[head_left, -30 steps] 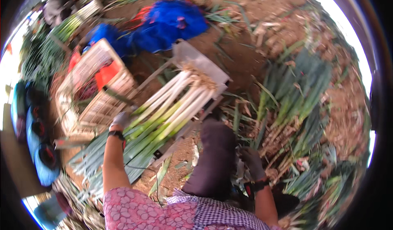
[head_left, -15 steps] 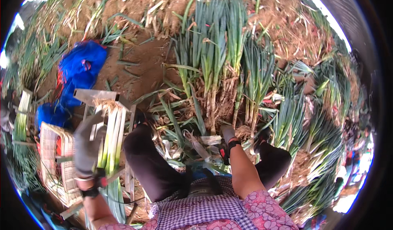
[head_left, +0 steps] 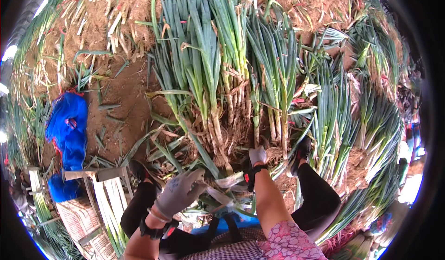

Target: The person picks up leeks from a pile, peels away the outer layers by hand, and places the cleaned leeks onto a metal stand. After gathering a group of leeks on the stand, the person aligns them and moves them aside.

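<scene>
My right hand [head_left: 257, 156], in a pale glove, is closed around the lower end of a long green onion [head_left: 256, 130] that stands upright in front of me. Over my left thigh hangs my gloved left hand [head_left: 181, 193], its fingers curved and apart with nothing visible between them. Ahead, an upright bunch of green onions [head_left: 204, 65] with brown outer skins and roots leans together, and a smaller bunch [head_left: 276, 75] stands just right of it. At my left, trimmed green onions [head_left: 111, 204] with white stems lie in a wooden frame [head_left: 95, 173].
A woven basket [head_left: 83, 220] sits left of the frame, with blue netting [head_left: 69, 125] beyond it. Loose leaves and peeled skins [head_left: 222, 197] litter the soil between my feet. More green onions [head_left: 331, 112] are heaped to the right, and a root-covered pile [head_left: 116, 10] rises behind.
My left hand has moved from the onions in the wooden frame rightward to above my left thigh. The view has turned right. My right hand stays low by the upright onions.
</scene>
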{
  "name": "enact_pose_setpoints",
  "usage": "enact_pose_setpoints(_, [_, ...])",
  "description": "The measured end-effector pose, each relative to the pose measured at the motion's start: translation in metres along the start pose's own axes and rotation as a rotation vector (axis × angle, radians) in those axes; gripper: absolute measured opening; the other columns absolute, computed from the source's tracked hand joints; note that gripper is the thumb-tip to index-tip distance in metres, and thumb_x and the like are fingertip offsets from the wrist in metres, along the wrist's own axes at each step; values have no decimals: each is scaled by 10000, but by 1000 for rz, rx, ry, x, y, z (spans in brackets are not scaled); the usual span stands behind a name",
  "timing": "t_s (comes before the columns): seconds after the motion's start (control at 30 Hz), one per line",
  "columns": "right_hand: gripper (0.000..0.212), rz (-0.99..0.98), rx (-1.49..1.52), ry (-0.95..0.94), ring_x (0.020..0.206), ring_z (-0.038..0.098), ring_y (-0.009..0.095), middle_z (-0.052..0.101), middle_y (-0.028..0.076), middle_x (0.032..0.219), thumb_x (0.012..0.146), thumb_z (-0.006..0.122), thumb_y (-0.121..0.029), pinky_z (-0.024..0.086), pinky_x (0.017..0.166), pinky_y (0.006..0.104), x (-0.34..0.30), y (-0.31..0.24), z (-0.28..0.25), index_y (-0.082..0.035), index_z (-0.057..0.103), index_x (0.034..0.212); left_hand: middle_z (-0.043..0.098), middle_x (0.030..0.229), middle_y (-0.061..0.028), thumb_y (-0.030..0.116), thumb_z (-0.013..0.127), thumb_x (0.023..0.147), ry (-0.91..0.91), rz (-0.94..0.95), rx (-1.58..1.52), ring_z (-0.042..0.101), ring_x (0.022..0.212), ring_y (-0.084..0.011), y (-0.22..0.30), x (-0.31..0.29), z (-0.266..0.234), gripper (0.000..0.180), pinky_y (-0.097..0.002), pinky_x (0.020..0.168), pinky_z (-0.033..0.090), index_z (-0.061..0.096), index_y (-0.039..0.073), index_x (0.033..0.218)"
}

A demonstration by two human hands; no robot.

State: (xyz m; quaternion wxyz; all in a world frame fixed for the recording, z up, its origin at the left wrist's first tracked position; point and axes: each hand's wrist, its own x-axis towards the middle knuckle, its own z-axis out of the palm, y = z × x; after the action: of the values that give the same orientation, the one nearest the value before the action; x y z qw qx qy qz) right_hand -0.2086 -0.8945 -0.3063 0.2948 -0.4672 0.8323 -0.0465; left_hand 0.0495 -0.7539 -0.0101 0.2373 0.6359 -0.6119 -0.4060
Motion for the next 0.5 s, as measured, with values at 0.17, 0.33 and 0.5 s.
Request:
enact_pose_setpoints(0.17, [401,-118,-256,-91,980,607,386,614,216,1066,767,601,-255,495,823,443,13,20,4,-60,564,1116,624,921,-167,247,624,850,-42,-23,59,613,833,-331,-10,6,6,365,-395,731,487,569,25,1136])
enact_pose_setpoints(0.33, [439,-136,90,209,1012,570,390,564,207,1155,755,611,-148,459,853,453,3,13,-6,-105,559,1189,629,964,-173,274,604,861,-99,-49,90,613,870,-337,-14,9,7,389,-403,748,485,565,18,1152])
enact_pose_setpoints(0.5, [592,-436,312,-3,1026,580,368,575,242,1161,791,586,-170,455,879,420,55,-65,13,-99,421,1355,629,1038,-180,268,606,857,-184,-24,82,606,918,-341,-13,14,14,413,-406,802,471,553,36,1195])
